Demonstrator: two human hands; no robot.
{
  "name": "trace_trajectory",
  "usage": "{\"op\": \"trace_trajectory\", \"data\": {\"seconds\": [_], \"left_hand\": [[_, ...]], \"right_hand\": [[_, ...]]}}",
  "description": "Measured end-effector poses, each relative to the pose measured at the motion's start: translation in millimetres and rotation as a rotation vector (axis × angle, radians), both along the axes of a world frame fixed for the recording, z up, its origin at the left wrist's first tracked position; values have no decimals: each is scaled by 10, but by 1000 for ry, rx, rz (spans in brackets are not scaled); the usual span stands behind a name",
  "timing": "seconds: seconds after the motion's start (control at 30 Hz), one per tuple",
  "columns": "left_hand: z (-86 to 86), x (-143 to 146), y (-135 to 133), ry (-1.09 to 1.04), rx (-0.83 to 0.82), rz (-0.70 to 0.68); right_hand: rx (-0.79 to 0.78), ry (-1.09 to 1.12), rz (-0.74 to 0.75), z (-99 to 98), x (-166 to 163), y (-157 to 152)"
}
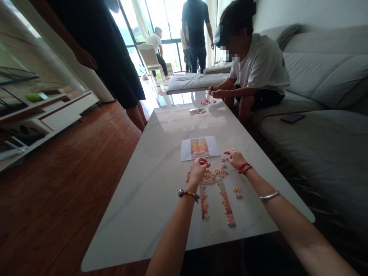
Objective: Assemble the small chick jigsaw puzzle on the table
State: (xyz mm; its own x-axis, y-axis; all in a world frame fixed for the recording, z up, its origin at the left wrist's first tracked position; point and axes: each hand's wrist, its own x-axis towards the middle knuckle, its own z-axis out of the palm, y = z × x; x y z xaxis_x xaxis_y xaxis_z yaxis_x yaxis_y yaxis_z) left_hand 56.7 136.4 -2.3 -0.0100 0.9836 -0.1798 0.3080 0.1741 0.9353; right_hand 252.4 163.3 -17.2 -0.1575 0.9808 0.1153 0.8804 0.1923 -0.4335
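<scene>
My left hand [199, 169] is closed in a pinch on a small purple jigsaw puzzle piece, just above the loose pieces. My right hand [235, 158] hovers to the right with fingers curved and apart, close to a purple puzzle piece [223, 159] on the table. Between and below the hands lies a heap of loose puzzle pieces [214, 174]. Nearer me, joined pieces form a left strip [203, 201] and a longer right strip [227, 205], linked across the top. A few pieces [237, 191] lie apart on the right. Beyond my hands rests a printed picture sheet [212, 145].
The glossy marble-look table [138, 203] has rounded corners. At its far end a seated person [255, 65] handles small pieces near another pile [204, 101]. A grey sofa [322, 134] runs along the right, with a phone [293, 118] on it. Someone stands at the left [97, 50].
</scene>
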Motion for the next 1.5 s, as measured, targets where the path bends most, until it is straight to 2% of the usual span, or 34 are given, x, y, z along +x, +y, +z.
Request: {"op": "trace_trajectory", "data": {"seconds": [0.2,0.33,0.4,0.43,0.47,0.53,0.63,0.73,0.83,0.93,1.13,1.37,1.5], "left_hand": [[111,20,-19,-58,-21,-10],[278,-54,-253,-115,-116,-46],[344,-103,-459,-186,-171,-62],[367,-123,-578,-300,-181,-71],[380,-138,-705,-374,-211,-68],[378,-153,-961,-421,-303,-104],[327,-145,-1278,-306,-385,-274],[290,-127,-1459,-82,-239,-422],[259,-102,-1570,171,-13,-462],[167,-57,-1658,345,87,-488],[-21,26,-1710,500,155,-518],[-34,56,-1706,542,164,-542],[-33,80,-1712,530,145,-534]], "right_hand": [[-33,-80,69,81,-83,120],[-92,-73,55,260,-85,-56],[-101,-32,46,356,-69,-295],[-40,26,78,401,-71,-464],[-5,73,133,443,-84,-662],[-43,124,254,500,-150,-1121],[-136,139,275,461,-292,-1753],[-182,119,276,314,-380,-2063],[-217,88,285,192,-395,-2087],[-247,86,282,125,-386,-2038],[-264,160,246,87,-370,-2027],[-271,214,206,132,-330,-1995],[-250,110,246,160,-370,-2066]]}}
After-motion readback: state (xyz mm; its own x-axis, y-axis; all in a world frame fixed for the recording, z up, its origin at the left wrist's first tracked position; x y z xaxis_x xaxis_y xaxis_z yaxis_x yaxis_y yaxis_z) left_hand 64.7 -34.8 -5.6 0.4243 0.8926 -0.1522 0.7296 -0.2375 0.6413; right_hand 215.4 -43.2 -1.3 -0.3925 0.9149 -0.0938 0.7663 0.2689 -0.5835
